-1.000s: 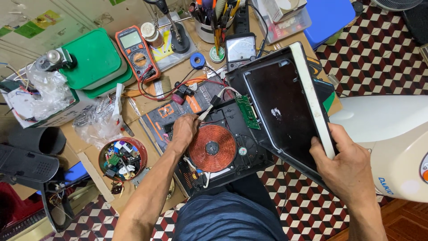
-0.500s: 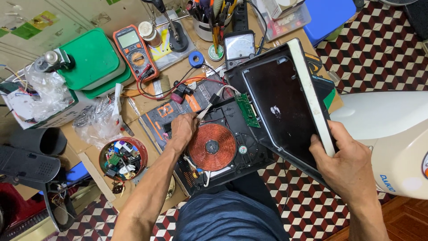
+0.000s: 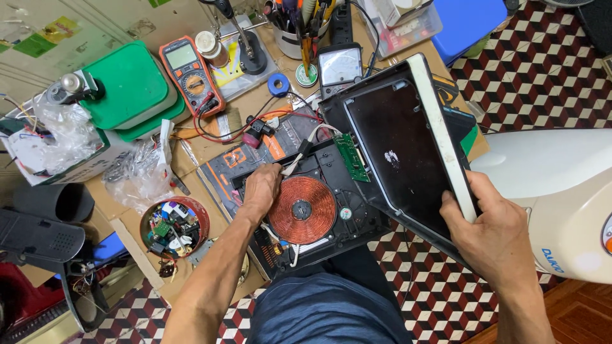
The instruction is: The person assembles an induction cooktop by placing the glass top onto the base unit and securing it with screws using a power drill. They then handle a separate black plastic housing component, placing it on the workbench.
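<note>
An opened induction cooker base (image 3: 357, 220) lies on the low workbench, its copper coil (image 3: 301, 209) exposed. My left hand (image 3: 260, 190) rests at the coil's left edge, fingers closed on a tool with a black-and-white handle (image 3: 298, 156) that angles up and right. My right hand (image 3: 488, 226) grips the lower edge of the cooker's lifted top panel (image 3: 398, 150), which stands tilted open on the right with its dark inner side facing me. A small green circuit board (image 3: 349, 156) sits at the hinge side between base and panel.
Behind the cooker are an orange multimeter (image 3: 190, 71), an analog meter (image 3: 340, 65), a cup of tools (image 3: 299, 25), blue tape (image 3: 278, 84) and green lidded boxes (image 3: 131, 89). A round tin of small parts (image 3: 173, 227) sits left. A white appliance (image 3: 561, 197) stands right.
Both hands keep nearly the same hold. The lifted panel and the left hand at the coil have barely shifted.
</note>
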